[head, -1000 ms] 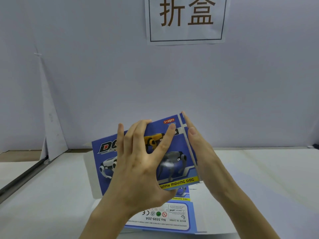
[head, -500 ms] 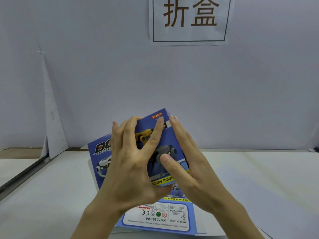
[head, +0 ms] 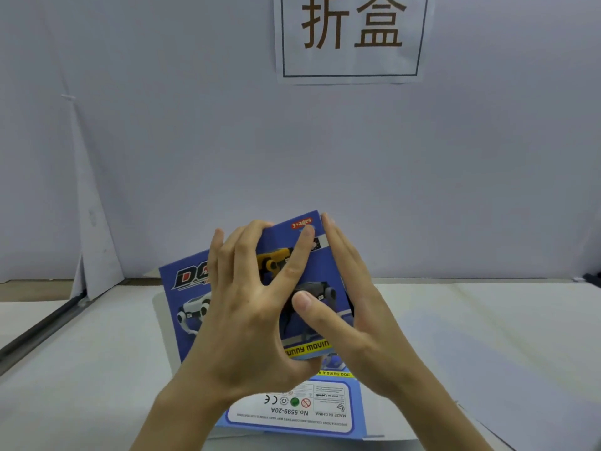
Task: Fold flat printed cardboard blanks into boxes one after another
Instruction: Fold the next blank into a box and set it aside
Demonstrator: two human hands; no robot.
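A blue printed cardboard box (head: pixel 187 289) with robot-dog pictures stands tilted above the table, held between both hands. My left hand (head: pixel 247 307) lies spread over its front panel, the fingertips curled over the top edge and the thumb hooked under the bottom edge. My right hand (head: pixel 351 304) grips the right side, fingers along the side flap and thumb pressed on the front. Beneath lies a flat blank (head: pixel 292 413) with a white label panel, partly covered by my wrists.
The white table (head: pixel 81 369) ends at a pale backdrop wall (head: pixel 195 157). A paper sign (head: pixel 351 37) with two characters hangs top centre. A dark rail (head: pixel 42 327) runs along the table's left edge. A white sheet (head: pixel 487 369) lies to the right.
My right hand has folded the right side flap in and closed on the box, thumb now on the front. The box has turned slightly; my left hand stays spread on it.
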